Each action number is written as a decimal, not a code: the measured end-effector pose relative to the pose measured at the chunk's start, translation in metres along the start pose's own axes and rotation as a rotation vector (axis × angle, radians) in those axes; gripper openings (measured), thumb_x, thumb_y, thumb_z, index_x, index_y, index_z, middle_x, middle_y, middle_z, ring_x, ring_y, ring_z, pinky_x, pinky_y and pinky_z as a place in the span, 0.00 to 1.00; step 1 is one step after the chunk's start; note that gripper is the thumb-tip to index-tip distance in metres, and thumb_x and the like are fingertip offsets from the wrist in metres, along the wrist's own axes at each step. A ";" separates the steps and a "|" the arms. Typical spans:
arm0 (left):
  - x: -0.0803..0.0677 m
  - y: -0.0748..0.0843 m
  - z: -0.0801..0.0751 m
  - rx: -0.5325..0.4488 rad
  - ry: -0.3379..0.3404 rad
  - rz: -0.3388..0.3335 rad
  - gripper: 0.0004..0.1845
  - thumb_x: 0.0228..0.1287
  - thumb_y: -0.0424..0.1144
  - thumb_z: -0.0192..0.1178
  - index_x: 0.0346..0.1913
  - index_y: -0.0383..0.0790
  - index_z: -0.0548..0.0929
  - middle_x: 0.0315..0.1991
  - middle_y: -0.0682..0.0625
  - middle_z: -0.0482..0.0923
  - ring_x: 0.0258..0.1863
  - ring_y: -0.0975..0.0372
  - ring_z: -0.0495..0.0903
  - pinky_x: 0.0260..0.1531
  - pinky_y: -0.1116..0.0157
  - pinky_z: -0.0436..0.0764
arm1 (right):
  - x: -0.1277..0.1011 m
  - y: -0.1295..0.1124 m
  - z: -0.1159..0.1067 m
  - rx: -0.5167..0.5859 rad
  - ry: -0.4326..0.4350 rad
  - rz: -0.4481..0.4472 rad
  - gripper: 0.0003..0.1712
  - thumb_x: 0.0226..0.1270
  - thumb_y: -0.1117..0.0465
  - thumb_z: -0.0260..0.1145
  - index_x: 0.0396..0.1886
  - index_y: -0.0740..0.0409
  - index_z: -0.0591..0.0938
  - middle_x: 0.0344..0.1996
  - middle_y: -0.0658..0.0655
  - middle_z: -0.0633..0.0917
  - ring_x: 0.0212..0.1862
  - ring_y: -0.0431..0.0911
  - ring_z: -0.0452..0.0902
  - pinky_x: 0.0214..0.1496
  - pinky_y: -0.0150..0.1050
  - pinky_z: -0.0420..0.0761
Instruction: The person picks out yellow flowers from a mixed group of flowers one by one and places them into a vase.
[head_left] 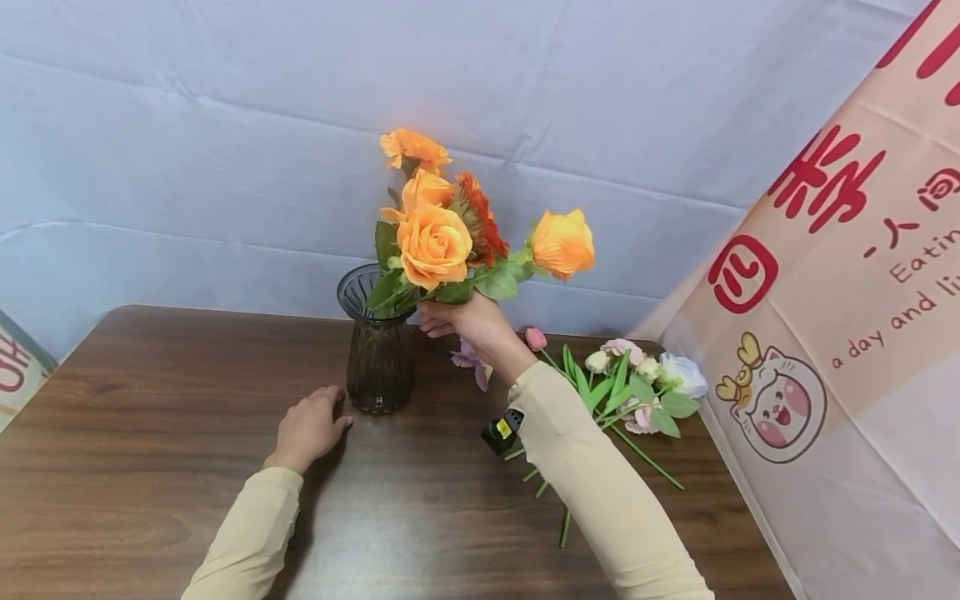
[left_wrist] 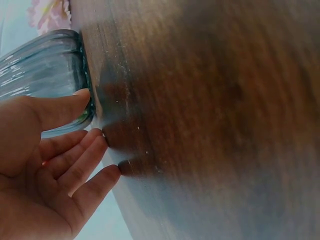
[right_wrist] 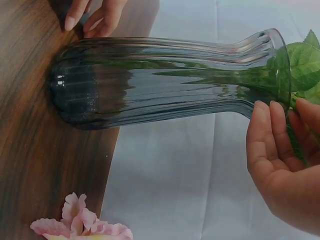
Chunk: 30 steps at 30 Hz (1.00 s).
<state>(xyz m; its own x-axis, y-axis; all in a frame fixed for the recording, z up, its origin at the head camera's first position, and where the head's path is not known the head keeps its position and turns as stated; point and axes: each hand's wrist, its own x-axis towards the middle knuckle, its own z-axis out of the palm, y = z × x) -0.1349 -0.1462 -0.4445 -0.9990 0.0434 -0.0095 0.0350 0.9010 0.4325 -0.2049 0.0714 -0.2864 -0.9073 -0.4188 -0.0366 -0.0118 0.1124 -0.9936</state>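
A dark ribbed glass vase stands upright on the table and holds several orange flowers, with a large orange rose in front and a red-orange flower behind it. At the rim, my right hand pinches the stem of another orange rose, which leans out to the right. Green leaves spread past the vase mouth beside those fingers in the right wrist view. My left hand rests on the tabletop by the vase base, fingers relaxed and the thumb close to the glass.
Right of the vase, pink, white and pale blue flowers lie on the table with green stems pointing forward. A purple-pink flower lies behind my right wrist. White cloth hangs behind; a printed banner borders the right.
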 end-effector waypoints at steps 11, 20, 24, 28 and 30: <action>0.002 0.001 0.000 0.010 0.005 0.004 0.25 0.57 0.40 0.62 0.54 0.26 0.72 0.50 0.33 0.73 0.42 0.40 0.75 0.40 0.46 0.74 | 0.001 0.000 -0.001 0.017 0.001 0.005 0.09 0.62 0.70 0.60 0.42 0.70 0.76 0.33 0.68 0.80 0.32 0.49 0.80 0.43 0.47 0.79; 0.002 0.000 0.001 0.005 0.005 0.009 0.25 0.58 0.39 0.62 0.54 0.27 0.72 0.50 0.34 0.73 0.43 0.40 0.75 0.40 0.46 0.74 | -0.006 -0.001 -0.005 0.041 0.001 0.021 0.11 0.63 0.70 0.58 0.43 0.72 0.75 0.31 0.65 0.81 0.31 0.50 0.80 0.43 0.49 0.78; 0.002 -0.001 0.002 0.005 0.007 0.008 0.26 0.58 0.40 0.62 0.55 0.27 0.72 0.52 0.33 0.72 0.44 0.40 0.75 0.40 0.46 0.73 | -0.010 0.004 -0.009 0.048 0.013 0.014 0.12 0.63 0.70 0.59 0.43 0.74 0.75 0.30 0.62 0.82 0.32 0.52 0.80 0.41 0.46 0.79; 0.000 -0.002 0.004 0.002 0.006 0.012 0.26 0.58 0.40 0.62 0.56 0.27 0.71 0.52 0.33 0.72 0.45 0.40 0.74 0.40 0.45 0.73 | -0.017 0.012 -0.015 0.059 0.025 -0.020 0.09 0.62 0.71 0.58 0.40 0.74 0.75 0.28 0.62 0.82 0.29 0.50 0.80 0.39 0.47 0.80; -0.001 -0.002 0.004 -0.002 0.003 0.017 0.26 0.58 0.40 0.62 0.56 0.27 0.71 0.53 0.33 0.71 0.45 0.40 0.74 0.40 0.45 0.73 | -0.022 0.017 -0.019 0.077 0.031 -0.030 0.09 0.62 0.71 0.58 0.39 0.75 0.75 0.27 0.62 0.82 0.29 0.49 0.81 0.40 0.49 0.79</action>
